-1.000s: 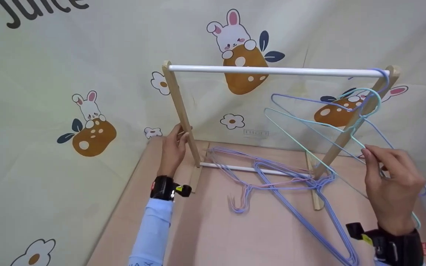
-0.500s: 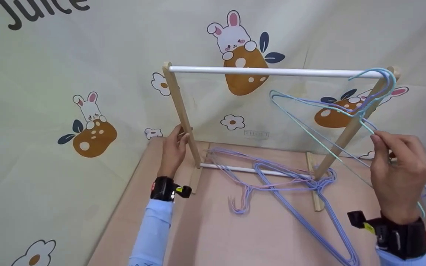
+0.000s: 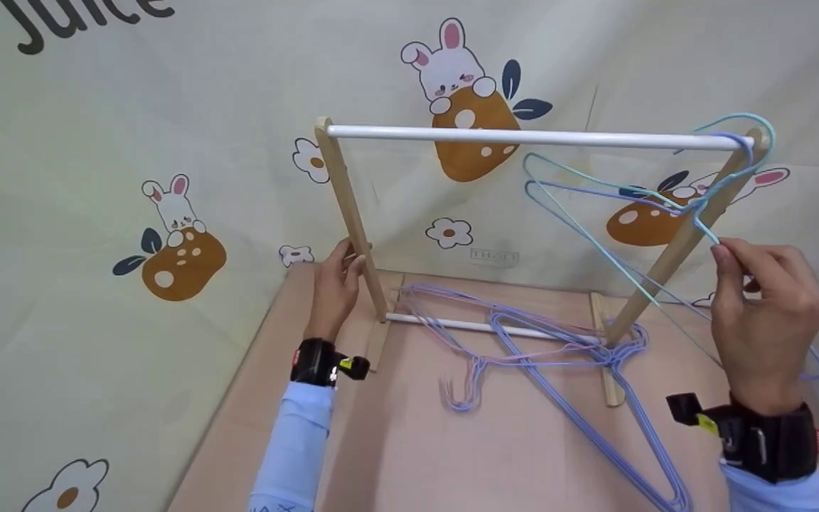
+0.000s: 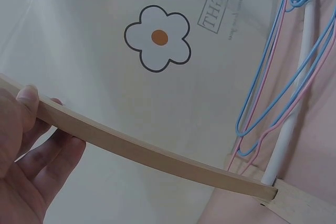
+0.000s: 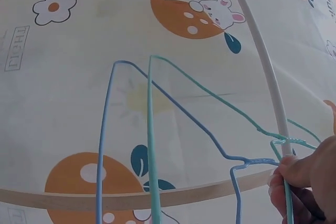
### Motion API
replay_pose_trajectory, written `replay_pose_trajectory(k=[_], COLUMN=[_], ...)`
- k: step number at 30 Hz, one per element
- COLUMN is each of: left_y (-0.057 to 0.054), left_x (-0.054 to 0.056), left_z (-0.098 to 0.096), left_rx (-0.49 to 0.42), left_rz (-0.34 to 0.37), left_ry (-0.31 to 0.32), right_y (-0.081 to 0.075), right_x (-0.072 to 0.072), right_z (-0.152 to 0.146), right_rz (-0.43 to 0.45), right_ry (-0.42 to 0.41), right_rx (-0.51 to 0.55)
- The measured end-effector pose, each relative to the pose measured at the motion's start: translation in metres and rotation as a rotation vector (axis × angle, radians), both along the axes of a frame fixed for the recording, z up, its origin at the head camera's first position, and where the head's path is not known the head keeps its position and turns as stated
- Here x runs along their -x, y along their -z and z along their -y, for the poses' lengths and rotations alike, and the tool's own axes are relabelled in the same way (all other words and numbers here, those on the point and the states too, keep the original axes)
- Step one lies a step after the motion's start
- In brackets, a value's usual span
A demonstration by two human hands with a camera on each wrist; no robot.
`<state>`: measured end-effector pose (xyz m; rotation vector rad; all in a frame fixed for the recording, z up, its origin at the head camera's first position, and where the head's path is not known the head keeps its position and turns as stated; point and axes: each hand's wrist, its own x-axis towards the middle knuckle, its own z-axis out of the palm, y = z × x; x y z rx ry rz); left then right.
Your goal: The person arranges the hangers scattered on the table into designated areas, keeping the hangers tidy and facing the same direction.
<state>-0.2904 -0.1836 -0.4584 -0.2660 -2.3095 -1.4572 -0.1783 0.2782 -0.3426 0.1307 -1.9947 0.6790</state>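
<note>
My right hand (image 3: 772,320) pinches one shoulder of a mint-green wire hanger (image 3: 594,245). Its hook rises above the white top bar (image 3: 523,136), at the bar's right end; whether it touches the bar, I cannot tell. A blue hanger (image 3: 598,190) hangs from that bar close by, behind the green one; both show side by side in the right wrist view, the green hanger (image 5: 152,129) right of the blue hanger (image 5: 101,140). My left hand (image 3: 335,288) grips the rack's left wooden post (image 3: 352,213), thumb on one side and fingers on the other.
On the pink tabletop (image 3: 466,455), several blue hangers (image 3: 573,405) and pink hangers (image 3: 523,355) lie overlapping, partly across the rack's lower white rod (image 3: 445,323). A wooden foot (image 3: 612,384) supports the right post (image 3: 665,256). Behind stands a printed cloth backdrop (image 3: 239,107).
My right hand has lifted the green hanger up and rightwards, its hook going from below the top bar to above it. The left hand stays on the post.
</note>
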Motion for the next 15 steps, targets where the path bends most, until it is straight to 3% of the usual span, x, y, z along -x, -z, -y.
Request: replay_pose_trajectory(k=[9, 15], left_y=[0.0007, 0.0005], left_x=[0.0004, 0.0001], left_z=[-0.0002, -0.0002], left_rx=[-0.017, -0.029], left_rz=[0.009, 0.017], left_ry=[0.016, 0.011], right_y=[0.009, 0.0104], right_x=[0.0031, 0.0043], right_z=[-0.0043, -0.0084], right_rz=[0.041, 0.064], right_ry=[-0.007, 0.032], right_rx=[-0.032, -0.019])
